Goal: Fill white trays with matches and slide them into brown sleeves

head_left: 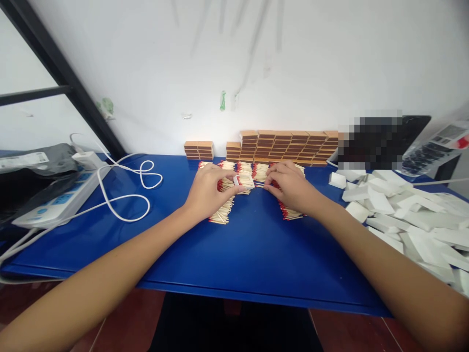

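Observation:
Rows of red-tipped matches [256, 172] lie on the blue table [249, 254] near the wall. My left hand [208, 190] rests on the left part of the matches, fingers pinched round a small white box tray [242, 181] filled with matches. My right hand [293, 188] lies on the right part of the matches, fingers curled and pressed on a bunch of them, close to the tray's right end. Filled brown matchboxes [286, 146] are stacked in rows against the wall behind.
A heap of white empty box trays [406, 215] covers the table's right side. A white power strip [54, 205] and looped white cable [124, 195] lie at left. A small stack of brown boxes [199, 150] stands apart. A calculator [432, 151] leans at far right.

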`<state>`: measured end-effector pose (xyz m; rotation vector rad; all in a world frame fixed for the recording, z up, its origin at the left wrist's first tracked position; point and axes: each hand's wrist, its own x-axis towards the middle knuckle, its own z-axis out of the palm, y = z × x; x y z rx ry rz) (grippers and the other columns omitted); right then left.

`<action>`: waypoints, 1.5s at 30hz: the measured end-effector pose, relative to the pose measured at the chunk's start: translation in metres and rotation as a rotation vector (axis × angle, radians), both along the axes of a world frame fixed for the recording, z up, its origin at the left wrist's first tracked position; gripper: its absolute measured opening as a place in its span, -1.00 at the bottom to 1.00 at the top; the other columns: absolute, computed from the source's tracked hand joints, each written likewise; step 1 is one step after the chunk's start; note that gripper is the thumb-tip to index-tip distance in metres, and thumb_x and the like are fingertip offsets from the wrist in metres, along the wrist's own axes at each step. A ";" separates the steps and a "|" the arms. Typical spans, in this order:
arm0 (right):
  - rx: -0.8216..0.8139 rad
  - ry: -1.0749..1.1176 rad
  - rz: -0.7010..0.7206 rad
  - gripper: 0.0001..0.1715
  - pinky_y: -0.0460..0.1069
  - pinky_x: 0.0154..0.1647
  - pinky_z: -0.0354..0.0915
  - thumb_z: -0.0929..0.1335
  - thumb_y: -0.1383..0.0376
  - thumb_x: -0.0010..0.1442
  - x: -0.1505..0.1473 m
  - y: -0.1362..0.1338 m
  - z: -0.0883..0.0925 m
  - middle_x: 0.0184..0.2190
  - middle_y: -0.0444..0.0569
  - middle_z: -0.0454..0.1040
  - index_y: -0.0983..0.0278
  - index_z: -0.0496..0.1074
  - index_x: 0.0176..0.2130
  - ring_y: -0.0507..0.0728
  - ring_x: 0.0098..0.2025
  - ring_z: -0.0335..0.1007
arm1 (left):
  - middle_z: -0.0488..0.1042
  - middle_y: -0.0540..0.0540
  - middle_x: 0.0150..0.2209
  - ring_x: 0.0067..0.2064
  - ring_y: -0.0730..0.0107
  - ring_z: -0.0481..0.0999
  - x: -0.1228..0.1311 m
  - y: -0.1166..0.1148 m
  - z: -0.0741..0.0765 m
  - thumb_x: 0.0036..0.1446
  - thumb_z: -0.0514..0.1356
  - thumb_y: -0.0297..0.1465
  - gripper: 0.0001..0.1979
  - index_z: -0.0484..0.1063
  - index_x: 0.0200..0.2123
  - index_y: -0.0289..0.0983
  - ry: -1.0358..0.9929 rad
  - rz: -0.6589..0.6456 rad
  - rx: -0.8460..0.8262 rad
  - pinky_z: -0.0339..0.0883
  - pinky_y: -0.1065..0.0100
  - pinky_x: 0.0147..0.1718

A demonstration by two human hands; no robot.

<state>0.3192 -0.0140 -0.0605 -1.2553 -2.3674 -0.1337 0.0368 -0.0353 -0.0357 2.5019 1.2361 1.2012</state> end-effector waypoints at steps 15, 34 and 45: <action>0.153 0.099 0.026 -0.85 0.36 0.11 0.31 0.32 0.31 0.41 -0.008 -0.015 0.020 0.01 0.22 0.54 0.21 0.45 -0.25 0.42 0.15 0.32 | 0.67 -0.10 -0.27 -0.16 0.17 0.55 -0.001 0.002 -0.001 0.12 0.51 -0.11 -0.62 0.69 -0.11 -0.22 0.010 0.007 0.033 0.41 0.18 -0.13; 0.137 0.216 0.223 -0.88 0.34 0.15 0.32 0.33 0.37 0.43 -0.036 -0.036 0.023 0.00 0.13 0.54 0.17 0.45 -0.18 0.35 0.14 0.35 | 0.67 -0.07 -0.22 -0.13 0.20 0.55 0.003 -0.004 -0.002 0.11 0.52 -0.16 -0.67 0.69 -0.10 -0.16 -0.034 -0.173 0.044 0.45 0.19 -0.08; 0.163 0.239 0.077 -0.81 0.35 0.10 0.33 0.32 0.28 0.42 -0.024 -0.028 0.026 -0.12 0.13 0.57 0.15 0.56 -0.16 0.38 0.05 0.37 | 0.70 -0.09 -0.18 -0.11 0.16 0.59 0.002 -0.002 0.000 0.13 0.50 -0.09 -0.66 0.69 -0.12 -0.16 -0.046 -0.058 0.009 0.45 0.15 -0.07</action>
